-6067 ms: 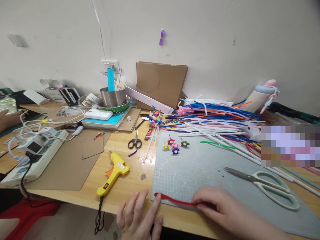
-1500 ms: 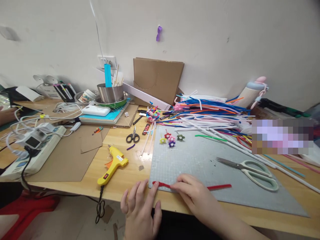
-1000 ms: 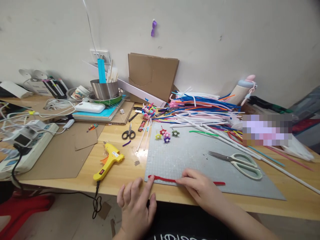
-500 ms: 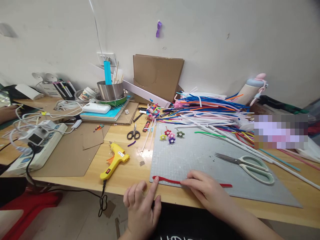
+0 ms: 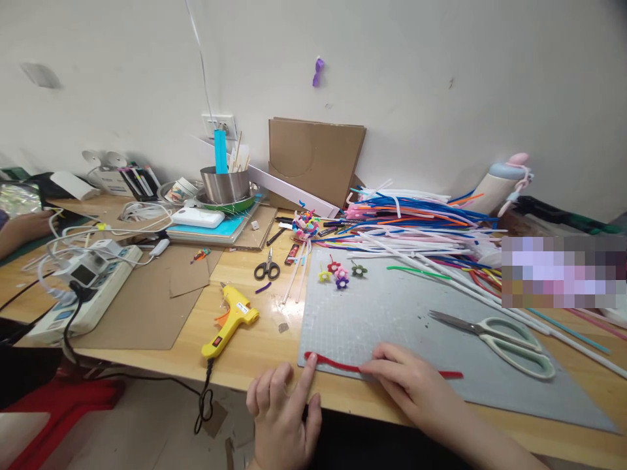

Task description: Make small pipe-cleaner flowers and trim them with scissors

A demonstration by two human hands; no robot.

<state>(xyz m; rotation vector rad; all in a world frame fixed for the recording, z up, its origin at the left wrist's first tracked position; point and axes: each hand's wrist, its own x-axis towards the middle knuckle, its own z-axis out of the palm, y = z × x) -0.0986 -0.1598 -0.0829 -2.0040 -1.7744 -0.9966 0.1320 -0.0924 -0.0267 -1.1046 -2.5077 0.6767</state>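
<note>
A red pipe cleaner (image 5: 337, 365) lies across the near left edge of the grey cutting mat (image 5: 372, 320), slightly bowed. The outstretched index fingertip of my left hand (image 5: 285, 414) presses on its left end; the other fingers of that hand curl loosely, apart from the thumb. Around its middle, my right hand (image 5: 411, 382) pinches the pipe cleaner between thumb and fingers, and the right end shows beyond the hand. Several small pipe-cleaner flowers (image 5: 341, 283) in different colours sit at the mat's far left. Large scissors (image 5: 458, 322) with pale green handles rest to the right.
Left of the mat lie a yellow glue gun (image 5: 230, 323), small black scissors (image 5: 267, 269) and a power strip (image 5: 105, 294) with tangled cables. A pile of pipe cleaners (image 5: 406, 215) spreads along the back. Another person's hand (image 5: 29, 232) shows at far left.
The view has shifted slightly, so everything sits a little lower and further right. Both hands keep their places on the red pipe cleaner.
</note>
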